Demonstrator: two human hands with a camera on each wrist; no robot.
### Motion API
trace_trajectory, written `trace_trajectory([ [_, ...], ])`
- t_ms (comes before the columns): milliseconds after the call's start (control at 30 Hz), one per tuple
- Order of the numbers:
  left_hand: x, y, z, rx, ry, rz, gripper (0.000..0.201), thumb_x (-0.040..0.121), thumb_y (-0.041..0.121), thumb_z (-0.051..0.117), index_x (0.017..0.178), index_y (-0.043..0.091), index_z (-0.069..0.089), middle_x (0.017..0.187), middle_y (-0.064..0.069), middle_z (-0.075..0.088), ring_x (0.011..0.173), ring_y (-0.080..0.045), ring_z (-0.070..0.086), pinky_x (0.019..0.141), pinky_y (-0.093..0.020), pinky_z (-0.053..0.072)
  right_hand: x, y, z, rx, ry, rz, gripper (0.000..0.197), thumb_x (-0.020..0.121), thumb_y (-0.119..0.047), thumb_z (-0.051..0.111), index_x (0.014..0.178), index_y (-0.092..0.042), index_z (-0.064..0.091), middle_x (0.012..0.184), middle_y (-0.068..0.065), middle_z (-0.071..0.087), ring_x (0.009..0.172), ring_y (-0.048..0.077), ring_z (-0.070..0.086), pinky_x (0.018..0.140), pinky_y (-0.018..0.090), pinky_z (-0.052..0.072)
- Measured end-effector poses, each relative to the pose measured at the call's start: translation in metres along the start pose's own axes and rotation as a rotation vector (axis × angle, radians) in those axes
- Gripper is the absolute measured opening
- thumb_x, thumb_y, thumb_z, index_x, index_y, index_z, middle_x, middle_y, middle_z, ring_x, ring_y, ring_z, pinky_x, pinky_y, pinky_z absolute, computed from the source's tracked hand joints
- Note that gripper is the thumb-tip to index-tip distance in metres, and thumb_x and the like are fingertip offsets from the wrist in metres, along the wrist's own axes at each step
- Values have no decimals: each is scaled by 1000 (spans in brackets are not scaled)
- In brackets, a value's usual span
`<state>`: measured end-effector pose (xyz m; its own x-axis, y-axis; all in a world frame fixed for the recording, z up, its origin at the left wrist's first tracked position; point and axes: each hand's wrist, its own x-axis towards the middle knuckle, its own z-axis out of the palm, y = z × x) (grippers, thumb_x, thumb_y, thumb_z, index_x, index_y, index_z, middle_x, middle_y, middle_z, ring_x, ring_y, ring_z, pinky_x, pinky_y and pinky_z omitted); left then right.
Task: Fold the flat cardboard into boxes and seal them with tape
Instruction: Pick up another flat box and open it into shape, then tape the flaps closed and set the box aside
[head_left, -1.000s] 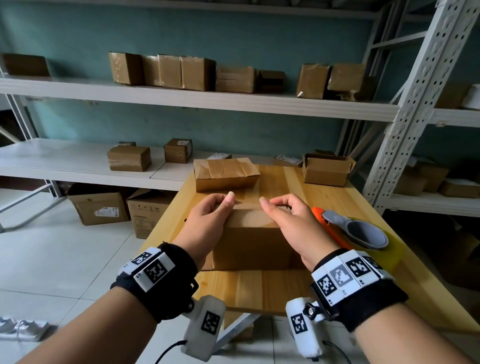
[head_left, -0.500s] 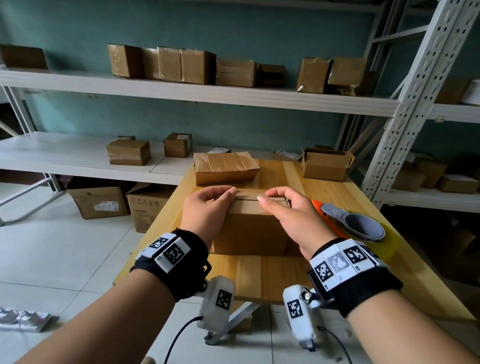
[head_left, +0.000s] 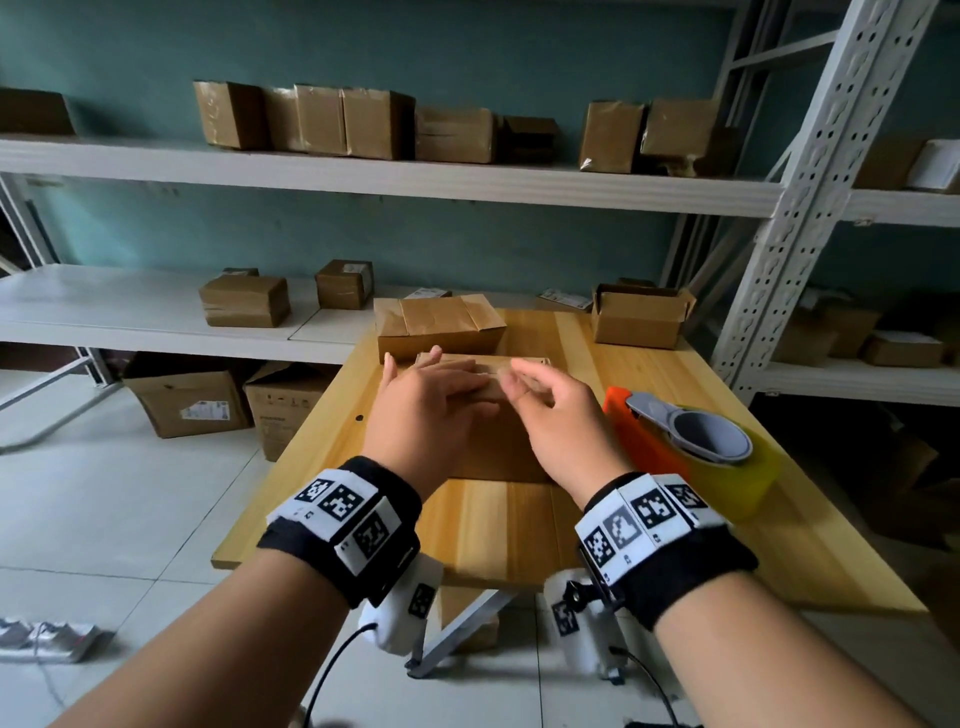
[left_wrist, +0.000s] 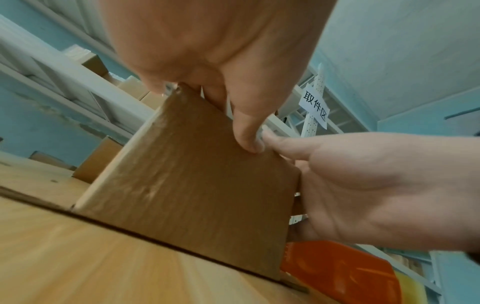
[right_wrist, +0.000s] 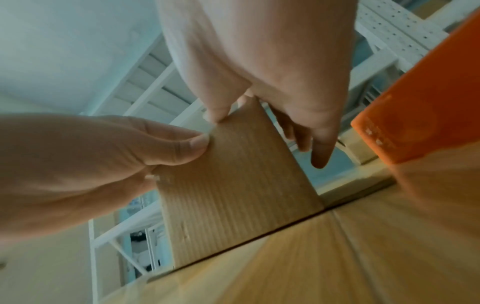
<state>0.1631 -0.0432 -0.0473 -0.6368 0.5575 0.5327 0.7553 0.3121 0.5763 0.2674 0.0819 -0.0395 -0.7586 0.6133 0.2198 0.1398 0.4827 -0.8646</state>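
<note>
A plain cardboard box stands on the wooden table. My left hand lies over its top left, fingers across the top and thumb pressed on the near face. My right hand pinches the top near edge with thumb and forefinger; its other fingers hang free past the box's right side. The top flaps are hidden under both hands. An orange tape dispenser with a grey handle and a yellow roll sits just right of the box.
A taped box sits right behind the one I hold. An open box stands at the table's far right corner. White shelving with several boxes lines the wall, and a perforated rack post rises on the right.
Both hands have moved away from me with the box, which now stands close to the taped box. The left fingers have spread flat across the top.
</note>
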Motion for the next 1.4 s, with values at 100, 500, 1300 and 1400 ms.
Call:
trace_trajectory([
  [100, 3, -3, -1, 29, -4, 15, 30, 96, 21, 74, 125, 22, 75, 143, 3, 65, 156, -23, 31, 125, -47, -12, -6, -4, -4, -116, -57, -6, 48, 106, -47, 56, 153, -38, 51, 174, -4, 17, 158, 18, 22, 105, 23, 22],
  [500, -11, 28, 19, -198, 294, 235, 15, 87, 2, 78, 96, 14, 81, 104, 3, 75, 97, -8, 68, 87, -33, 58, 4, -8, -3, 214, -86, 24, 46, 108, -30, 49, 153, -41, 50, 160, -14, 46, 148, 11, 41, 123, 40, 36],
  [1300, -13, 66, 32, -823, -415, -693, 24, 103, 25, 63, 110, 5, 75, 110, -14, 78, 101, -29, 77, 96, -43, 59, 3, 44, -70, -624, 125, 677, 105, 84, -65, 67, 163, -19, 16, 161, 23, 37, 151, 47, 32, 122, 65, 25],
  [1400, -14, 68, 36, -830, -446, -719, 26, 103, 24, 63, 114, 4, 74, 116, -16, 76, 109, -31, 74, 99, -45, 57, 3, 51, -74, -635, 186, 626, 78, 90, -54, 69, 151, -19, 35, 146, 23, 54, 140, 46, 48, 119, 63, 33],
])
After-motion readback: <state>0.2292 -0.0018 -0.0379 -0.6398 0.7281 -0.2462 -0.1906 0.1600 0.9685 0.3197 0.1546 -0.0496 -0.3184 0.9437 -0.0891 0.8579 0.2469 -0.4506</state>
